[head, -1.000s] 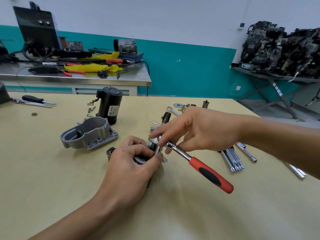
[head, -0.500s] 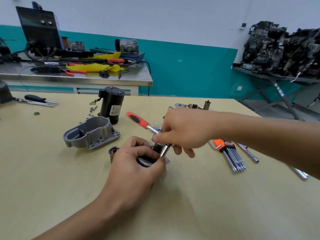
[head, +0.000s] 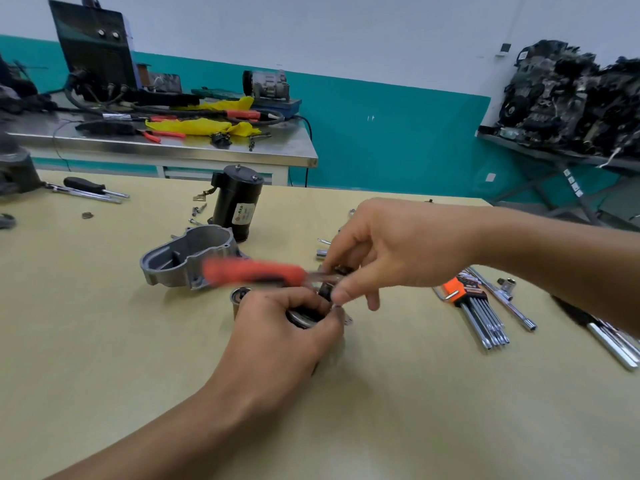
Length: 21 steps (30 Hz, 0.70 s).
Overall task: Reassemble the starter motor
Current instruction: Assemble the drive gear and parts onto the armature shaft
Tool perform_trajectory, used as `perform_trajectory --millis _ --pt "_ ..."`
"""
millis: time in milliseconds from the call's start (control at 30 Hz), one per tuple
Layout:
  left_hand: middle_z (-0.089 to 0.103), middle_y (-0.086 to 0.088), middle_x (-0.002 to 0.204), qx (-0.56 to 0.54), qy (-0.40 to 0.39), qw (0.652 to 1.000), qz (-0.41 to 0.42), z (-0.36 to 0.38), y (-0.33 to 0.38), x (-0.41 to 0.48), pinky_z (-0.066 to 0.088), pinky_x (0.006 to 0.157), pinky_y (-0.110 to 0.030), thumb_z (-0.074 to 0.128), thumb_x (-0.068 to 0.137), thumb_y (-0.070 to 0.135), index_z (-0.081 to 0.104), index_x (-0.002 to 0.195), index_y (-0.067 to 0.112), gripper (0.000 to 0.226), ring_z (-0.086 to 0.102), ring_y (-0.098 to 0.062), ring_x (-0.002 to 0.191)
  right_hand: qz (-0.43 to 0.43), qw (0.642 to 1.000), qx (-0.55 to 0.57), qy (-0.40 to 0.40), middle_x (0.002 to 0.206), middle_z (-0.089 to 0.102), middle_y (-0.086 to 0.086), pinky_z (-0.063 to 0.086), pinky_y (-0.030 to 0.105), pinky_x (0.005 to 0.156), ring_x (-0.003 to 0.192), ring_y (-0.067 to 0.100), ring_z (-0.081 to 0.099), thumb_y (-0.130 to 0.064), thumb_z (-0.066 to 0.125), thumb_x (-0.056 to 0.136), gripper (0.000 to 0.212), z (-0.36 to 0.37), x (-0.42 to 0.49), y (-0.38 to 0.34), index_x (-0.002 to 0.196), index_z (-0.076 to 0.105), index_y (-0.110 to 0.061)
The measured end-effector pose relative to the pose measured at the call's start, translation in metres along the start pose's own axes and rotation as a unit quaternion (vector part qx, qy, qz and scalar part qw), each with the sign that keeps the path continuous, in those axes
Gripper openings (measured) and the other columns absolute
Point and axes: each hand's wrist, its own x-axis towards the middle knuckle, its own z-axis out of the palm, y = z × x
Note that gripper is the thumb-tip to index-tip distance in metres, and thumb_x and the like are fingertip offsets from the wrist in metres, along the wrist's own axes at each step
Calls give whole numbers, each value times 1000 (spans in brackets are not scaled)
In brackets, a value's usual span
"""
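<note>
While the left hand (head: 280, 337) curls its fingers round a metal motor part (head: 304, 318) on the table (head: 104, 341), the right hand (head: 398, 247) just beyond pinches the head of a ratchet (head: 254, 273) above it; its blurred red handle points left toward a grey housing (head: 183, 258).

- On the grip's near side: bare tabletop (head: 398, 410) lies open on both sides of the left forearm.
- Left of the grip: the ratchet (head: 252, 271) handle juts out, blurred; a small steel cylinder (head: 239, 295) stands just beside the left hand (head: 277, 337).
- Beyond the handle: a grey cast housing (head: 187, 258), then an upright black motor body (head: 237, 206).
- Right of the grip: a bare strip, then a hex key set (head: 479, 306) and chrome bar (head: 512, 306).
- Above the grip: the right hand (head: 398, 251) covers the round metal part (head: 303, 317).
</note>
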Motion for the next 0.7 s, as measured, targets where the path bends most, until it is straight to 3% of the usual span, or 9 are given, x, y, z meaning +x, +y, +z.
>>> perform_trajectory --millis 133,233,367,433,500,567,633,700 --pt "57 12 87 14 22 1000 9 3 -1 0 43 53 -24 84 76 18 74 63 19 17 57 -10 60 114 992 -57 13 60 72 1 41 13 51 42 5 62 -47 54 99 49 9 12 -6 73 69 -9" --pt "56 11 89 7 18 1000 4 2 -2 0 41 52 -27 83 78 20 75 63 19 16 55 -13 57 111 993 -36 5 62 72 -3 40 16 53 42 6 61 -45 59 96 40 5 10 -8 72 68 -15" --pt "60 9 86 -7 2 1000 12 2 -2 0 42 49 -23 80 82 20 75 72 13 13 58 -9 56 25 999 -3 -41 70 74 -14 46 12 62 64 9 72 -31 73 90 1 -5 2 -7 90 73 -32" --pt "64 7 82 -43 16 999 -5 4 -2 2 47 48 -25 77 84 12 73 78 1 13 61 -9 56 -2 999 0 -47 77 76 -13 51 12 66 72 12 73 -17 78 86 20 -9 2 -6 101 74 -30" --pt "64 7 77 -52 26 998 -18 2 -4 4 51 50 -27 77 84 10 73 79 0 12 64 -13 59 -1 999 -9 -50 77 76 -14 50 9 65 73 11 73 -16 77 86 23 -12 3 -7 104 74 -28" --pt "63 11 73 -55 6 998 -25 1 -2 2 44 44 -22 78 85 16 74 79 9 10 58 -8 51 23 998 -38 -48 70 74 -13 43 5 59 63 7 71 -30 72 91 11 -11 6 -11 101 72 -26" --pt "60 13 84 0 11 1000 -5 0 -2 1 44 51 -24 81 80 23 75 69 20 13 59 -9 60 60 995 -78 -32 60 71 -8 41 7 53 47 4 63 -43 61 97 29 -5 12 -13 86 71 -17" --pt "57 14 88 22 24 999 4 0 -2 1 46 59 -24 83 76 23 75 63 22 15 60 -7 71 113 988 -102 -27 50 67 -5 42 18 54 36 5 53 -45 53 100 48 0 17 -14 71 67 -9"
